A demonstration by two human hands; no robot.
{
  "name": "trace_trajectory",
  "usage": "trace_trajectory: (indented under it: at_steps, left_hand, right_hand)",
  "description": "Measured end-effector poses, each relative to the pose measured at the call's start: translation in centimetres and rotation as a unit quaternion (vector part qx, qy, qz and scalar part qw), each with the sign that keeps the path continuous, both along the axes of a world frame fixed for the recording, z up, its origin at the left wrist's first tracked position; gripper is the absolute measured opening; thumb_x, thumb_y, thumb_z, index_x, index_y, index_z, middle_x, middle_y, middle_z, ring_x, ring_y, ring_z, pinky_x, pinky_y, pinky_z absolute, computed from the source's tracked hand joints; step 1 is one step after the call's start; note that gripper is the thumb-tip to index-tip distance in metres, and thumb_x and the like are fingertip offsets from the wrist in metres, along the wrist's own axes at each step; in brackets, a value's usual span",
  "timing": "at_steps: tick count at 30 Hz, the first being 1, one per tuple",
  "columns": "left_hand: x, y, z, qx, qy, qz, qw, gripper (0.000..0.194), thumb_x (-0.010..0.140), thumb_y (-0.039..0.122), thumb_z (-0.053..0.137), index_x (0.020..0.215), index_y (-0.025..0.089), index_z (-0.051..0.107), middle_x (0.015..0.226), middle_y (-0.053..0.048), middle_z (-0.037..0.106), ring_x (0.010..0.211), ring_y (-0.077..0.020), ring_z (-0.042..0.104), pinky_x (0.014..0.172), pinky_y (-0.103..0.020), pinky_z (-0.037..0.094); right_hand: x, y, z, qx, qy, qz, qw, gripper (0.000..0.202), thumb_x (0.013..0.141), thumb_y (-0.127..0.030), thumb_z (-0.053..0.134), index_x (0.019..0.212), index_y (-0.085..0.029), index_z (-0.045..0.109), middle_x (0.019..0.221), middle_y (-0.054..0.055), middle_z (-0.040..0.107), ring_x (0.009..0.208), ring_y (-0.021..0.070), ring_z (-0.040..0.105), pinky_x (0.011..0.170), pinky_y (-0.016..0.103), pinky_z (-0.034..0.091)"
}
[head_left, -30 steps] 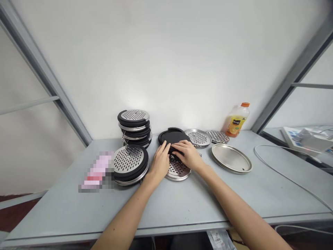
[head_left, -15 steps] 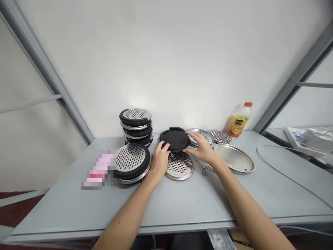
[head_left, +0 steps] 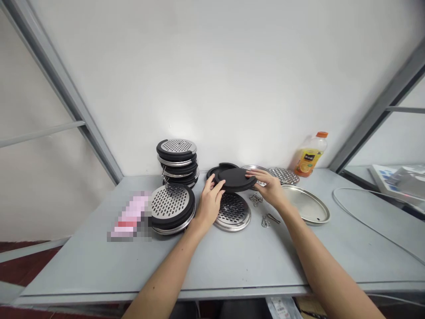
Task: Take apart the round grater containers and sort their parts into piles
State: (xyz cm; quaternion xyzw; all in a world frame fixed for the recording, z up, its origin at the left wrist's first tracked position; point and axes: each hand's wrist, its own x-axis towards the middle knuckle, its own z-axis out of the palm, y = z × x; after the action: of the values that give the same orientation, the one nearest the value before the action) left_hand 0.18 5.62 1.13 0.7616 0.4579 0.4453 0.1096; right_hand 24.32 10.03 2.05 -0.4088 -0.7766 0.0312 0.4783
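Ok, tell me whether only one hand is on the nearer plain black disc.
No, the left hand and the right hand both hold the black disc, at opposite sides.

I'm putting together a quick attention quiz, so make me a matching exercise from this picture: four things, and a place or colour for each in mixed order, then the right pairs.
Things:
1. Black disc
2. Drink bottle
3. Tall stack
4. Small metal wire pieces

Places and colours:
A. Loose on the grey table
B. Between the left hand and the right hand
C. Orange cap, yellow label
D. Back left, near the wall

Pairs: 1-B, 2-C, 3-D, 4-A
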Motion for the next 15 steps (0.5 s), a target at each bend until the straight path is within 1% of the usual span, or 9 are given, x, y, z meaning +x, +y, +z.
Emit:
trace_trajectory:
  at_steps: [3, 5, 7, 10, 13, 15]
  left_hand:
    - [0.2, -0.7, 0.8, 0.020, -0.013, 0.005, 1.000, 0.047, 0.095, 0.022, 0.044, 0.142, 0.022, 0.039, 0.153, -0.014, 0.030, 0.131, -0.0257, 0.046, 0.107, -0.041, 0.042]
    - [0.5, -1.2, 1.3, 0.024, -0.019, 0.011, 0.999, 0.053, 0.095, 0.026, 0.045, 0.146, 0.024, 0.032, 0.155, -0.013, 0.024, 0.136, -0.0268, 0.040, 0.108, -0.041, 0.039]
    - [0.8, -1.7, 1.4, 0.020, -0.021, 0.007, 1.000, 0.055, 0.095, 0.029, 0.046, 0.147, 0.027, 0.030, 0.156, -0.012, 0.022, 0.138, -0.0271, 0.036, 0.109, -0.041, 0.038]
    - [1.2, -2.1, 1.3, 0.007, -0.009, -0.007, 1.000, 0.053, 0.094, 0.031, 0.047, 0.146, 0.029, 0.033, 0.157, -0.011, 0.022, 0.141, -0.0296, 0.030, 0.111, -0.045, 0.035]
    - [1.3, -2.0, 1.0, -0.007, 0.005, 0.001, 1.000, 0.047, 0.094, 0.031, 0.048, 0.141, 0.029, 0.042, 0.156, -0.010, 0.025, 0.143, -0.0334, 0.023, 0.111, -0.051, 0.033]
    - [1.2, -2.0, 1.0, -0.011, 0.007, 0.008, 1.000, 0.045, 0.095, 0.030, 0.046, 0.139, 0.027, 0.045, 0.155, -0.011, 0.027, 0.144, -0.0333, 0.021, 0.111, -0.052, 0.033]
  right_hand:
    - [-0.5, -0.5, 0.2, 0.035, 0.015, -0.036, 0.999, 0.021, 0.087, -0.031, 0.057, 0.099, -0.029, 0.074, 0.100, 0.004, 0.073, 0.104, 0.0267, 0.063, 0.091, 0.047, 0.051]
    - [-1.3, -0.9, 0.1, 0.070, 0.001, -0.054, 0.996, 0.021, 0.088, -0.030, 0.056, 0.099, -0.029, 0.074, 0.101, 0.004, 0.073, 0.101, 0.0265, 0.063, 0.088, 0.046, 0.051]
    - [-2.3, -1.3, -0.1, 0.101, -0.025, -0.072, 0.992, 0.021, 0.089, -0.028, 0.056, 0.100, -0.028, 0.074, 0.104, 0.004, 0.073, 0.100, 0.0267, 0.062, 0.089, 0.046, 0.049]
    - [-4.1, -1.9, -0.6, 0.124, -0.067, -0.099, 0.985, 0.022, 0.090, -0.024, 0.054, 0.099, -0.029, 0.073, 0.103, 0.004, 0.074, 0.097, 0.0272, 0.061, 0.085, 0.046, 0.046]
    - [-5.4, -2.3, -1.0, 0.141, -0.101, -0.107, 0.979, 0.023, 0.091, -0.021, 0.052, 0.097, -0.027, 0.073, 0.101, 0.003, 0.075, 0.093, 0.0271, 0.058, 0.081, 0.044, 0.043]
    - [-5.9, -2.4, -1.2, 0.160, -0.115, -0.110, 0.974, 0.023, 0.091, -0.019, 0.052, 0.096, -0.027, 0.072, 0.099, 0.003, 0.075, 0.091, 0.0264, 0.057, 0.080, 0.043, 0.041]
